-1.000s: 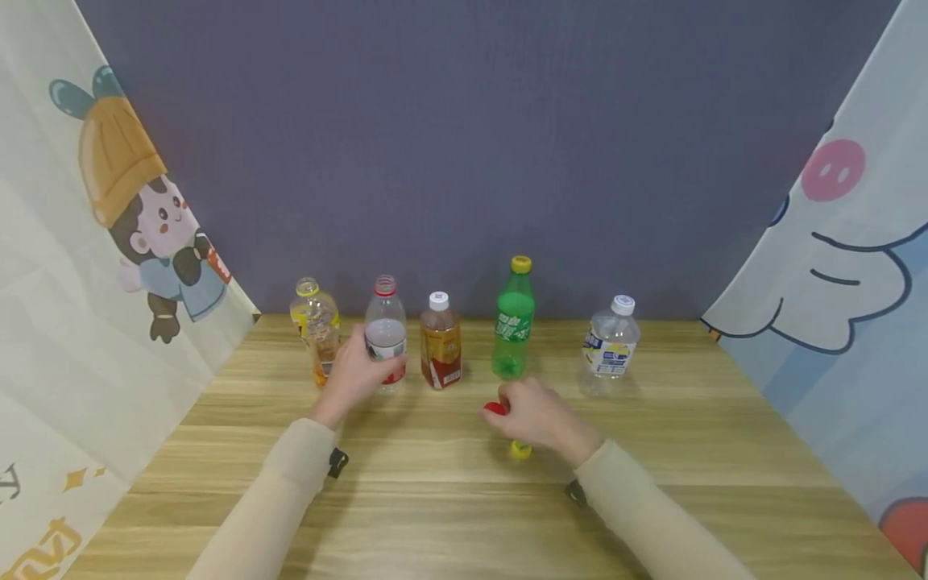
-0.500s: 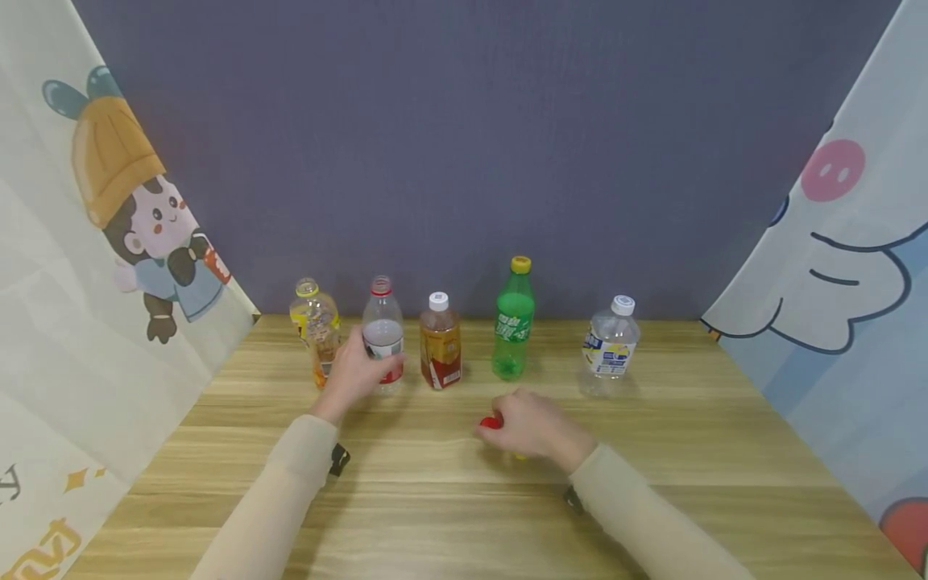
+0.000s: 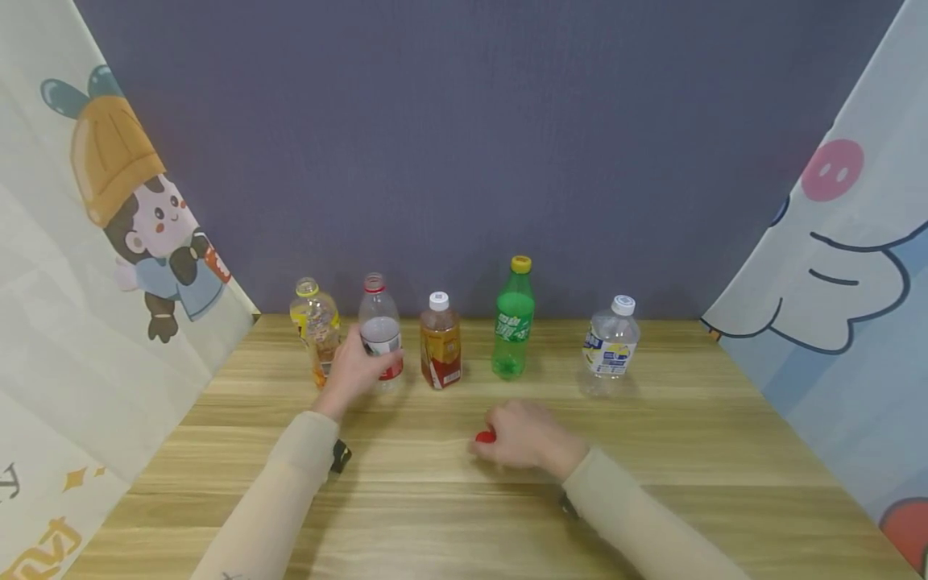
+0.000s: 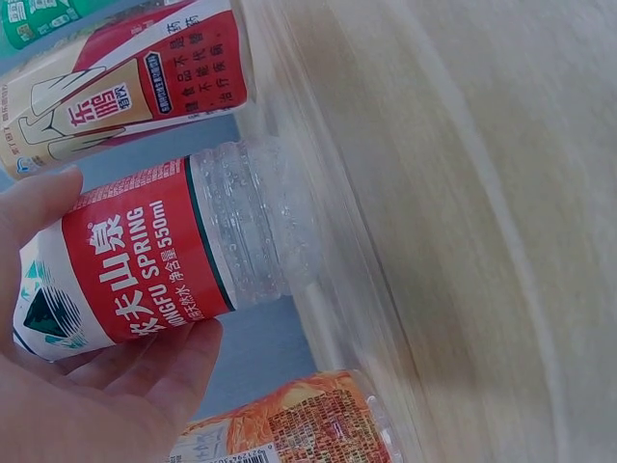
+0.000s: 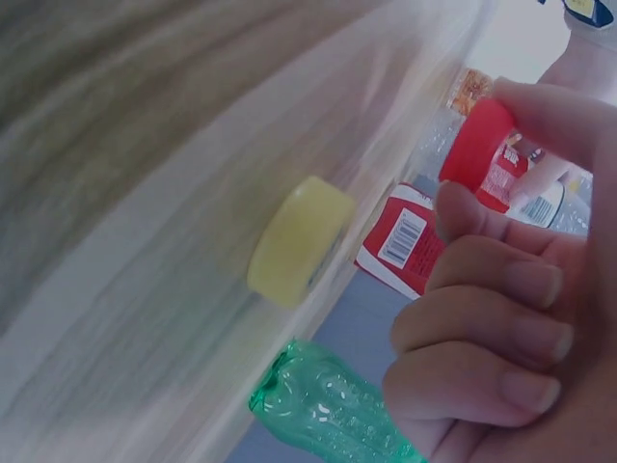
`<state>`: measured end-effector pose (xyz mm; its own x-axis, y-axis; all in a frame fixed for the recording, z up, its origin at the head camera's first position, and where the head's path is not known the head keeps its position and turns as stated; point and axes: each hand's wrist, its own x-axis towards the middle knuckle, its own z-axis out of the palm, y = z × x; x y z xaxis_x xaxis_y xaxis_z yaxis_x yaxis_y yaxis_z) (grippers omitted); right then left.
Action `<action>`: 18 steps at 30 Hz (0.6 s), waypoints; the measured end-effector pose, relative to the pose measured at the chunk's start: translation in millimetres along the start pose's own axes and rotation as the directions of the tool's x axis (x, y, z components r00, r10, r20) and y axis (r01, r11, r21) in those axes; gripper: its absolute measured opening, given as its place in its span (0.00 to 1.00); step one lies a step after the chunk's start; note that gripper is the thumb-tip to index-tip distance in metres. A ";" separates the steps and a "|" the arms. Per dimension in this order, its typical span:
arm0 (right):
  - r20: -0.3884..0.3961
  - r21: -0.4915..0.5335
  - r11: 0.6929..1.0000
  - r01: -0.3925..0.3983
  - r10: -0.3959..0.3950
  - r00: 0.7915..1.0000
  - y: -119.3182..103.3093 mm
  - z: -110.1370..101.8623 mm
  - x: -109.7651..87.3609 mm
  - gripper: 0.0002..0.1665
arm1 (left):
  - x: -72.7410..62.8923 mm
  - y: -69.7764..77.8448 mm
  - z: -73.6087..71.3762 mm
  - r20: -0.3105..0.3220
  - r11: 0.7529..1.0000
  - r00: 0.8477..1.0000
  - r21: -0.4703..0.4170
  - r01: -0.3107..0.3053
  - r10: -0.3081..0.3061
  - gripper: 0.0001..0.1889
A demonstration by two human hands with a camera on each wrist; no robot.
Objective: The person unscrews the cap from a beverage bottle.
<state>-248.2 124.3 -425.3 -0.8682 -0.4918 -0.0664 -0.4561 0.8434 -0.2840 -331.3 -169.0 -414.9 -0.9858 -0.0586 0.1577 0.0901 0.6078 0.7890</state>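
My left hand [image 3: 355,372] grips a clear water bottle [image 3: 379,329] by its red-and-white label. The bottle stands upright, its mouth uncapped above a red neck ring. In the left wrist view, thumb and fingers wrap round the label [image 4: 135,256]. Lower and to the right, my right hand [image 3: 524,435] pinches a red bottle cap [image 3: 485,437] between thumb and forefinger, its other fingers curled in. The right wrist view shows this red cap [image 5: 477,143] held above the table, with a yellow bottle cap [image 5: 301,241] lying close by. In the head view the right hand hides the yellow cap.
Left of the water bottle stands an uncapped bottle with a yellow neck ring [image 3: 316,322]. To its right come a white-capped brown drink bottle [image 3: 441,346], a green yellow-capped bottle [image 3: 513,322] and a clear white-capped bottle [image 3: 611,342]. A dark panel [image 3: 478,161] rises behind.
My right hand has moved toward me and slightly left with the red cap, covering the yellow cap in the head view. The water bottle in my left hand has shifted slightly left.
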 end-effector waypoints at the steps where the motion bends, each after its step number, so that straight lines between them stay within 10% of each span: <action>1: 0.004 -0.010 1.000 0.000 0.000 1.000 -0.9 0.7 -0.2 0.27 | 0.4 -0.5 0.1 -0.001 1.000 1.000 -0.001 0.000 0.000 0.43; 18: 0.040 -0.079 0.997 0.014 -0.010 0.999 -8.5 9.1 0.1 0.29 | 1.2 -1.1 -2.0 -0.011 1.000 1.000 -0.006 0.016 -0.016 0.44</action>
<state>-242.6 115.1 -431.6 -0.8548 -0.5089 -0.1016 -0.4819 0.8511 -0.2080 -332.3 -171.3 -414.4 -0.9855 -0.0771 0.1514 0.0750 0.6021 0.7949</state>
